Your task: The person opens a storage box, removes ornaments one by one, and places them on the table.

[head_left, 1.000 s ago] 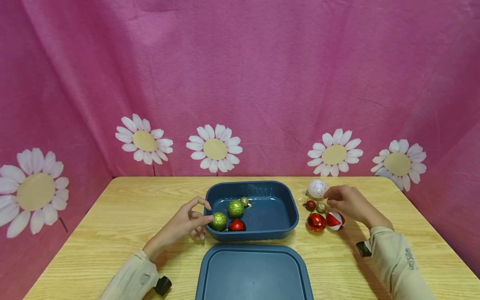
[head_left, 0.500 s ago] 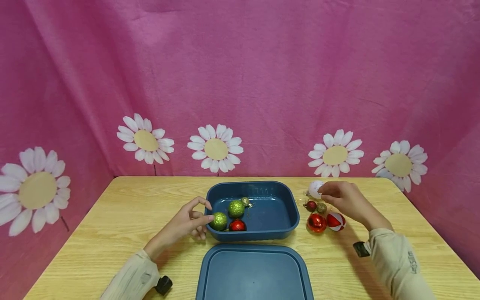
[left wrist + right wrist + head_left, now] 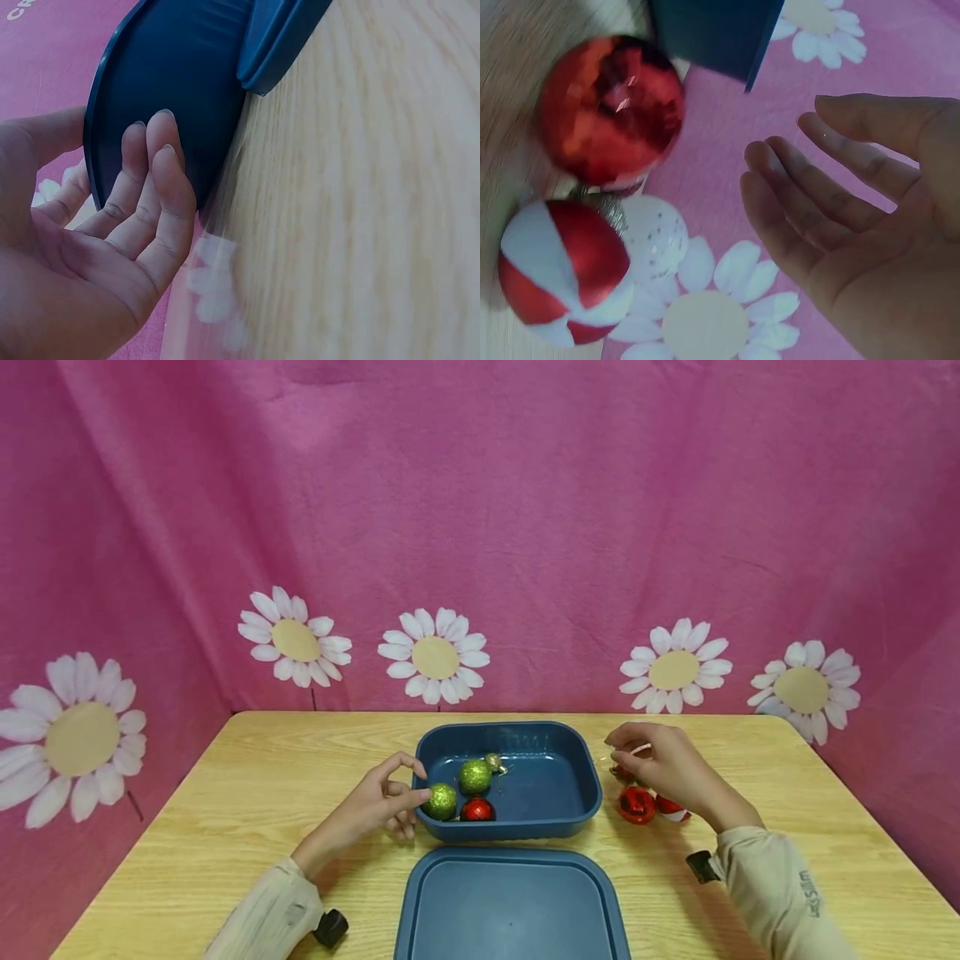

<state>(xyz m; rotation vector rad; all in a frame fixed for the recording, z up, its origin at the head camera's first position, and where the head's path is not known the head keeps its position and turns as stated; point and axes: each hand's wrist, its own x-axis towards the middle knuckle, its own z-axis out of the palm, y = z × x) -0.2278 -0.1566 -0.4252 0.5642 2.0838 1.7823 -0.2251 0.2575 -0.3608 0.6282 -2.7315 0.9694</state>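
From the head camera I am seeing the left hand (image 3: 385,800) resting at the near-left corner of a blue container (image 3: 517,832); its grip is standing apart, thumb and index finger reaching over the rim, and I cannot tell whether the thumb is touching the green glitter ball (image 3: 443,803) just inside. A second green ball (image 3: 475,777), a red ball (image 3: 477,812) and a small gold ball (image 3: 493,762) are sharing the container's left half. A flat blue lid (image 3: 513,910) is lying just nearer to me on the wooden desk (image 3: 315,739). To the right, the right hand (image 3: 671,766) is hovering over loose baubles, its thumb and index finger parted; a shiny red ball (image 3: 637,807) is lying below it, beside a red-and-white ball (image 3: 674,812) that the hand is partly hiding. Daisies are showing on the pink cloth (image 3: 487,485) behind. Through the left wrist camera I am finding the thumb touching the rim, with three other fingers bending loosely outside the wall. Through the right wrist camera I am seeing that grip spread loosely around nothing visible, while the red ball, the striped one and a speckled white ball (image 3: 664,236) are lying grouped, apart from its fingers.
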